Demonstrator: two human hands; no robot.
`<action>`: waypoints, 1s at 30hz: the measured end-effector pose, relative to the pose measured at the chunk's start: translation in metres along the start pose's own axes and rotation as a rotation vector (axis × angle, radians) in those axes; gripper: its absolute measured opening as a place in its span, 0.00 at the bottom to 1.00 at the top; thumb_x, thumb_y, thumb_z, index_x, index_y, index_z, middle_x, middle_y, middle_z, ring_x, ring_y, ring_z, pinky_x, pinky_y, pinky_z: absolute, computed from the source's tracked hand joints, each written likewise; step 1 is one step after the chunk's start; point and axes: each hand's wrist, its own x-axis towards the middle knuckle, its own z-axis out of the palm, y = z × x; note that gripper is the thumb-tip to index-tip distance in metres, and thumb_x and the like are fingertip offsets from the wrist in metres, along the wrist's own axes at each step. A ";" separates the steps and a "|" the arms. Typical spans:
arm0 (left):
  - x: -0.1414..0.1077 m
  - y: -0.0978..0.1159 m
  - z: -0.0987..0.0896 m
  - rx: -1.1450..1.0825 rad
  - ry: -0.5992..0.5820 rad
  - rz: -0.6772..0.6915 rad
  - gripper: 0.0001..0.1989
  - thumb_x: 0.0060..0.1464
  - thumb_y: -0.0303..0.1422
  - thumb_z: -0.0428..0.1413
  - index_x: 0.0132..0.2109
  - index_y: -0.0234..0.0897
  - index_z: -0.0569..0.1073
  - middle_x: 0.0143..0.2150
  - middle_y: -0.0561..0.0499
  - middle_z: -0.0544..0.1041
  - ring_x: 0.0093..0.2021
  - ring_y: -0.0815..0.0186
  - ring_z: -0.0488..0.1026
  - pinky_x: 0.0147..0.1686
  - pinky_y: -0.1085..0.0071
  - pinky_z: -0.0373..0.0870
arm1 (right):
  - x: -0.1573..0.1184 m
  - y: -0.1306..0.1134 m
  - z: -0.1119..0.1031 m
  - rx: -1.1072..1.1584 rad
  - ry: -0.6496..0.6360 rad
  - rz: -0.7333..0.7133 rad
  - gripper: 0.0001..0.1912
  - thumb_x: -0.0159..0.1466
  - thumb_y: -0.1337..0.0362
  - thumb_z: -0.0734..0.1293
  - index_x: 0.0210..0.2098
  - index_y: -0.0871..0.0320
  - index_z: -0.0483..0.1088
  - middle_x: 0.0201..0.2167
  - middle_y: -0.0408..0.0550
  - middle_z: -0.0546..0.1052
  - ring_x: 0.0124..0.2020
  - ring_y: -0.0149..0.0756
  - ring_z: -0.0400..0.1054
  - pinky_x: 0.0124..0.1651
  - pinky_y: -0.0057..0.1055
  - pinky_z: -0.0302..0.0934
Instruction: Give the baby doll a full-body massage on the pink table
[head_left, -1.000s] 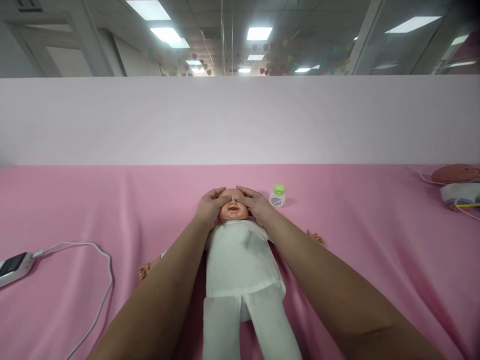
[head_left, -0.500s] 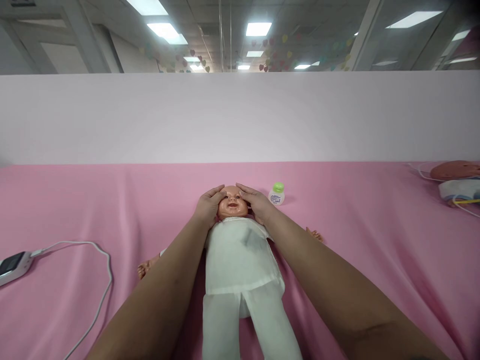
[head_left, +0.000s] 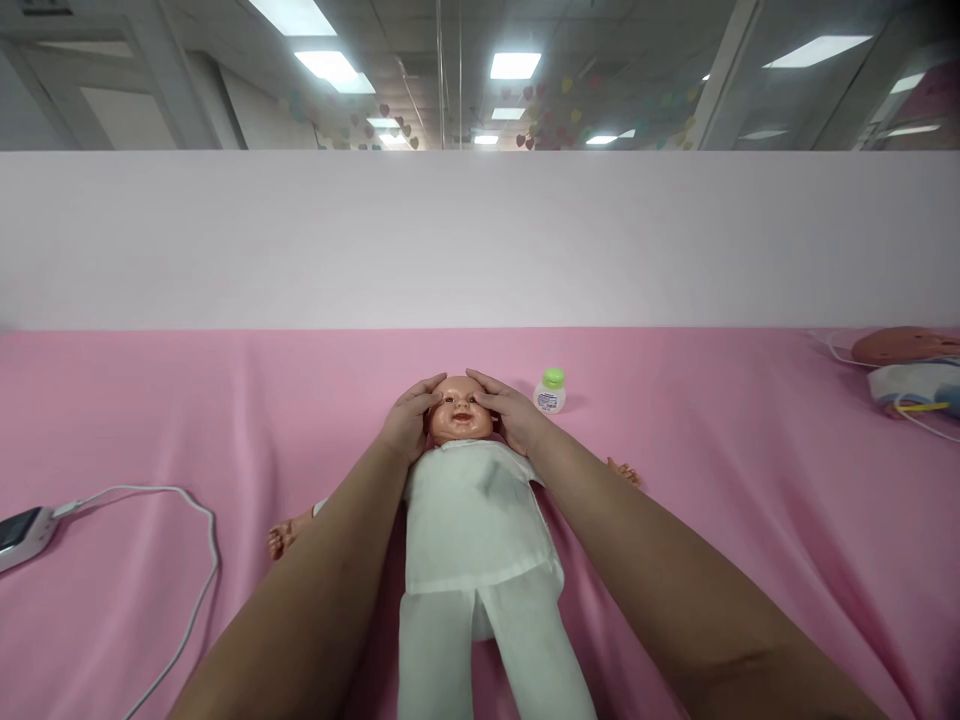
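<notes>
A baby doll (head_left: 480,520) in a white top and white trousers lies on its back, its head toward the far side and its arms spread out. My left hand (head_left: 412,418) lies along the left side of the doll's head, fingertips near the forehead. On the right side of the head, my right hand (head_left: 510,408) rests the same way, its fingers beside the eye. Both hands cup the head between them. A small clear bottle with a green cap (head_left: 550,392) stands just right of my right hand.
Pink cloth (head_left: 720,420) with folds covers the surface. A white device with a dark screen (head_left: 27,538) and its cable lie at left. At far right are a brown doll-like object (head_left: 900,345), white fabric and tubing. A white panel (head_left: 480,240) stands behind.
The whole view has shifted slightly. My fingers sit a little farther apart at the doll's face, so slightly more of its eyes shows.
</notes>
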 end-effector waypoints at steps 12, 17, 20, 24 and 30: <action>0.005 0.005 -0.001 0.296 -0.023 0.060 0.28 0.44 0.35 0.74 0.51 0.37 0.74 0.49 0.42 0.80 0.45 0.55 0.80 0.45 0.59 0.79 | 0.002 0.001 0.007 -0.121 0.065 -0.094 0.29 0.56 0.60 0.78 0.56 0.51 0.75 0.56 0.50 0.79 0.55 0.46 0.74 0.60 0.46 0.70; 0.004 0.001 0.004 0.317 0.052 0.148 0.26 0.43 0.37 0.72 0.50 0.36 0.77 0.46 0.43 0.81 0.43 0.57 0.80 0.45 0.61 0.77 | 0.007 0.009 0.005 -0.238 0.090 -0.149 0.26 0.61 0.54 0.75 0.58 0.49 0.74 0.57 0.46 0.78 0.57 0.42 0.73 0.63 0.44 0.67; 0.005 -0.002 0.005 0.358 0.109 0.179 0.24 0.44 0.37 0.71 0.49 0.36 0.79 0.46 0.43 0.82 0.44 0.56 0.79 0.46 0.61 0.77 | 0.008 0.011 0.005 -0.252 0.095 -0.150 0.24 0.64 0.53 0.72 0.59 0.47 0.73 0.59 0.45 0.77 0.59 0.41 0.72 0.66 0.44 0.64; 0.008 -0.004 0.003 0.365 0.150 0.177 0.20 0.48 0.38 0.68 0.49 0.37 0.81 0.44 0.45 0.83 0.43 0.56 0.80 0.46 0.61 0.78 | 0.005 0.007 0.009 -0.132 0.080 -0.103 0.22 0.66 0.57 0.67 0.60 0.49 0.73 0.60 0.46 0.77 0.59 0.42 0.73 0.66 0.45 0.65; 0.008 -0.003 -0.003 0.103 0.103 0.062 0.19 0.51 0.31 0.66 0.51 0.33 0.80 0.46 0.39 0.83 0.44 0.54 0.81 0.46 0.56 0.80 | 0.001 0.002 0.001 -0.025 0.027 -0.015 0.26 0.65 0.65 0.67 0.63 0.48 0.72 0.63 0.45 0.75 0.61 0.43 0.71 0.67 0.46 0.64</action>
